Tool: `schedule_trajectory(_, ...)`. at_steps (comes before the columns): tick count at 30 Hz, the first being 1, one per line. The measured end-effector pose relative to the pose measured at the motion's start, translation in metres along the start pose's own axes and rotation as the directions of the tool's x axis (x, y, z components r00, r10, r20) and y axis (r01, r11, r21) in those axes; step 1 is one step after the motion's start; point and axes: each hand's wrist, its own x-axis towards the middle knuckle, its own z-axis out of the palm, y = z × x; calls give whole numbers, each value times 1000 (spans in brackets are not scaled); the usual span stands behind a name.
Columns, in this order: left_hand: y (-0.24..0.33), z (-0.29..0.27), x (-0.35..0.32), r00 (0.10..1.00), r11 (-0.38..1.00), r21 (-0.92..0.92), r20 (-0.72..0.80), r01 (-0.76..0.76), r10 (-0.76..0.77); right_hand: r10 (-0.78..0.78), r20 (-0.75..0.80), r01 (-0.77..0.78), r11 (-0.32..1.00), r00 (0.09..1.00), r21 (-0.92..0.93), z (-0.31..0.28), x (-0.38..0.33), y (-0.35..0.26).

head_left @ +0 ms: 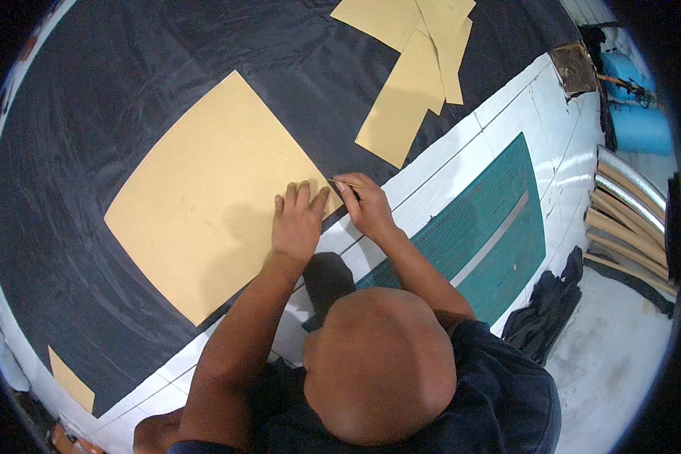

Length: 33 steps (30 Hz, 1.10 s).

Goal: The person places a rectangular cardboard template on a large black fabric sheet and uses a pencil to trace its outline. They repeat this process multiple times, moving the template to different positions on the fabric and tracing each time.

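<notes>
A big tan paper sheet (204, 197) lies flat on black cloth (91, 113) covering the counter (507, 113), turned like a diamond with one corner pointing right toward the hands. The left hand (296, 223) presses flat on that corner, fingers (295, 197) spread slightly apart, while the right hand (367, 206) just beside it has its fingers pinched on a thin tool (339, 184) at the sheet's right edge. Farther right, more tan pieces (416, 68) lie overlapped on the cloth, a green cutting mat (499, 219) rests on the white counter, and rolls (628, 204) are stacked at the room's edge.
</notes>
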Motion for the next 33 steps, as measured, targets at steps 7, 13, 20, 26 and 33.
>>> schedule_trajectory(7, -9, -4, 1, 1000, 999, 29, -10, -18, 18, -58, 58, 63, 995, 997, -82, 10, -2, 4)
schedule_trajectory(13, -6, -5, 5, 998, 997, 62, 36, -44, 42, 51, 170, -13, 976, 984, -218, -10, -30, 7)
schedule_trajectory(20, -7, -13, 7, 989, 992, 71, 110, -105, 96, -79, 88, 94, 977, 993, -191, -6, -33, 12)
schedule_trajectory(26, -6, -14, 10, 987, 990, 90, 129, -108, 96, -10, 135, 38, 978, 991, -203, -15, -42, 10)
schedule_trajectory(33, -7, -20, 12, 981, 991, 72, 168, -115, 102, 0, 116, 23, 980, 993, -199, -15, -46, 4)
